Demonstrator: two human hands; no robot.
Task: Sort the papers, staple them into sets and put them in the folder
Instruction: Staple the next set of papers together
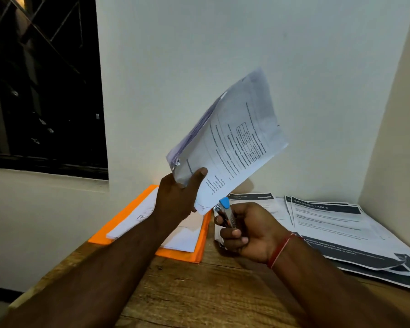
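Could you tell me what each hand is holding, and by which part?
The left hand holds the papers by their lower corner; the right hand grips the stapler round its body.

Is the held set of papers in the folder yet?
Out. The left hand holds the papers up in the air, above the orange folder.

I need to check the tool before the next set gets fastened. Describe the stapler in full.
The stapler is small, with a silvery metal-looking body and a light blue cap at its upper end. The right hand grips it, curled fingers hiding its lower part. It hangs above the table, tilted, blue end up, close beside the creased bottom corner of the paper set held up by the left hand; whether it touches the paper cannot be told.
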